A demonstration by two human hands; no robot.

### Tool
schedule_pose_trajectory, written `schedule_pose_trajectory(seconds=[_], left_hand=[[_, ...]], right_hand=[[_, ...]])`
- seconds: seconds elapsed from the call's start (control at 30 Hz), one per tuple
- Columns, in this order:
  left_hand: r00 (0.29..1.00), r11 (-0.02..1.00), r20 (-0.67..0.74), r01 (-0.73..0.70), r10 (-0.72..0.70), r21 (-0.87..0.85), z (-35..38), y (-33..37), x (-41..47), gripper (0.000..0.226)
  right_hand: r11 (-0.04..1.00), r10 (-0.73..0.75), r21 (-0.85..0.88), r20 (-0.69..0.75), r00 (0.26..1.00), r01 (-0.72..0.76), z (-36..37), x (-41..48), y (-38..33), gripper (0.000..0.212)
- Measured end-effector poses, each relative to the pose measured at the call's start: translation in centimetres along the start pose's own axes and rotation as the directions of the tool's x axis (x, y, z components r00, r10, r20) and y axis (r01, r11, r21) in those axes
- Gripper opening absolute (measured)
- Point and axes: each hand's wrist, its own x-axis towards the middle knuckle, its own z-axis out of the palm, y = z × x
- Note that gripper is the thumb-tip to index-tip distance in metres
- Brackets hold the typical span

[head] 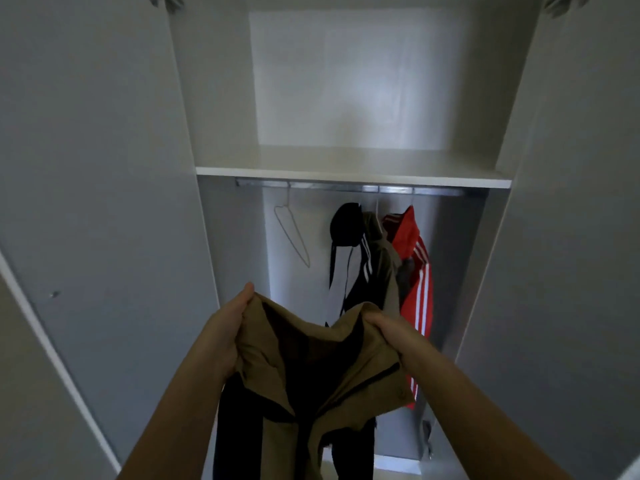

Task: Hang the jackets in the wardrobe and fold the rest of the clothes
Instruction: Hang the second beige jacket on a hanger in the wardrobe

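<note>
Hands (225,327) grip tan jacket (311,368) | open rail (329,187) right of bare hanger (293,238)

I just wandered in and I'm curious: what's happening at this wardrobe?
A person holds a tan jacket up before the open wardrobe, the left hand and the right hand each gripping one side of its collar. It is not yet on a hanger. On the rail hang a bare wire hanger, a black jacket and a red jacket.
</note>
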Motion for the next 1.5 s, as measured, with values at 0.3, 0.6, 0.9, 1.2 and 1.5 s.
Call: schedule_pose_trajectory(seconds=[0.3,0.6,0.9,1.2,1.5], left_hand=[[0.992,0.993,0.048,0.118,-0.116,-0.025,1.3,2.8,16.8,0.044],[0.992,0.994,0.065,0.105,-0.105,0.0,2.7,6.7,30.4,0.036],[0.991,0.997,0.122,0.052,-0.059,0.058,1.4,7.1,36.2,0.027],[0.996,0.989,0.083,0.0,-0.013,0.149,1.8,5.7,33.9,0.039],[0.981,0.876,0.195,-0.085,-0.011,0.475,3.2,2.3,26.2,0.039]], right_hand=[[0.818,-0.135,-0.565,-0.006,0.991,0.108,4.9,21.9,-3.2,0.053],[0.798,-0.209,-0.58,-0.005,0.978,0.167,14.2,40.1,-8.7,0.056],[0.776,-0.401,-0.574,-0.131,0.906,0.261,18.2,46.0,-10.6,0.034],[0.702,-0.436,-0.64,-0.038,0.899,0.313,13.7,40.4,-14.2,0.037],[0.641,-0.351,-0.734,-0.019,0.936,0.225,2.6,25.9,-7.7,0.035]])
